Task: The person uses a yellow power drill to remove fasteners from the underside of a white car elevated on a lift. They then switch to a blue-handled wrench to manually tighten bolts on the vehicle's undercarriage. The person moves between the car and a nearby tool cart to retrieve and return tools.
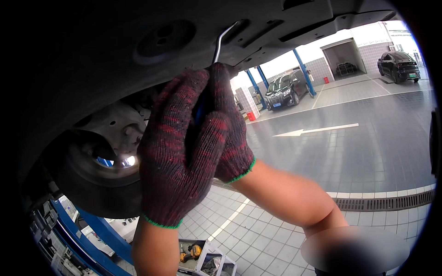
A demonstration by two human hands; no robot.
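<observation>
Two gloved hands [172, 142] [234, 138] partly hide the tool [218, 49], a tire [96, 193] alongside

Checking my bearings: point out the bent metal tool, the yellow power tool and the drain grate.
Bent metal tool [218, 47], head view: its bare shaft.
Yellow power tool [195, 250], head view: its yellow body.
Drain grate [384, 203], head view: its slotted top.

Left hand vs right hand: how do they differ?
The left hand looks larger and covers part of the right hand, which sits behind it. The left hand's cuff sits lower in view than the right hand's. Both wear dark red-black knit gloves with green edges.
</observation>
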